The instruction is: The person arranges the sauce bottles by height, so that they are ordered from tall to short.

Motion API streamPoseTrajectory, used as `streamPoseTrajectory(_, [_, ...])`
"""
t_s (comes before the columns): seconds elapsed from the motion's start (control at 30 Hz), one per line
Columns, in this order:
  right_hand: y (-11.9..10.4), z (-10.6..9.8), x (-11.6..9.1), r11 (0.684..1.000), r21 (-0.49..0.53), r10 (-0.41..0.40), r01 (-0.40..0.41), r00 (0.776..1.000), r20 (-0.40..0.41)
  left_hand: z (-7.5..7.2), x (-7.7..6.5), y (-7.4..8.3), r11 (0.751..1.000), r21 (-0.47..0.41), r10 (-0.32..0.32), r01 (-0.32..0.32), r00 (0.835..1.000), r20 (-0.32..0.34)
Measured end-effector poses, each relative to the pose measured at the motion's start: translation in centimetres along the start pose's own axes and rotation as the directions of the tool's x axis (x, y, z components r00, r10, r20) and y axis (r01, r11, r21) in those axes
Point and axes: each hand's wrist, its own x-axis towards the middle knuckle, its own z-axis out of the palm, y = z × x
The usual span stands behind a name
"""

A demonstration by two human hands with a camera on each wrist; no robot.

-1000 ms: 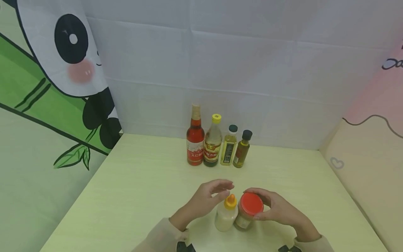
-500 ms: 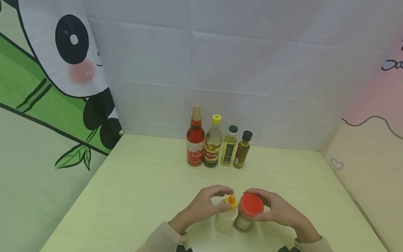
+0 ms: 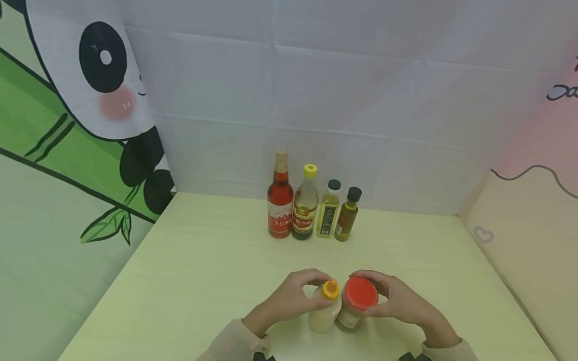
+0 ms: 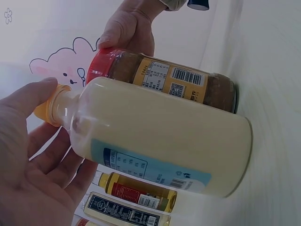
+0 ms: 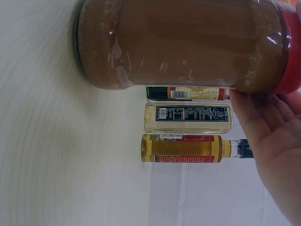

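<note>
A cream-filled squeeze bottle point(image 3: 323, 318) with a yellow cap and orange nozzle stands upright on the table. Thumb and fingers of my left hand point(image 3: 291, 299) curl round its cap and neck. Touching or nearly touching the bottle on its right is a glass jar of brown spread point(image 3: 349, 318) with a red lid. My right hand point(image 3: 399, 302) grips this jar near the lid, thumb in front and fingers behind. In the left wrist view the squeeze bottle point(image 4: 160, 134) partly covers the jar point(image 4: 174, 81). Brown contents fill the jar point(image 5: 188, 42) in the right wrist view.
Toward the back of the pale table point(image 3: 203, 271) several bottles form a row: a red-liquid bottle point(image 3: 280, 208), a yellow-capped bottle point(image 3: 305, 208), a square oil bottle point(image 3: 327, 213) and a small dark-capped bottle point(image 3: 346, 218). Behind them hangs a white cloth point(image 3: 343, 90).
My left hand has come down from above and beside the squeeze bottle and now holds its cap and neck. The right hand and jar look unmoved.
</note>
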Motion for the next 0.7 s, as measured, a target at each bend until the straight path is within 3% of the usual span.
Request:
streamPoseTrajectory(0.47, [0.01,-0.05,-0.08,1.000,0.005,0.003,-0.003,1.000,0.001,-0.08,0.43,-0.19,1.000,-0.017,-0.001,0.001,1.000,0.021])
streamPoseTrajectory(0.7, [-0.06,-0.10,-0.08,1.000,0.005,-0.004,0.004,1.000,0.004,-0.42,0.69,0.02,0.999,0.005,0.033,-0.033,0.998,0.048])
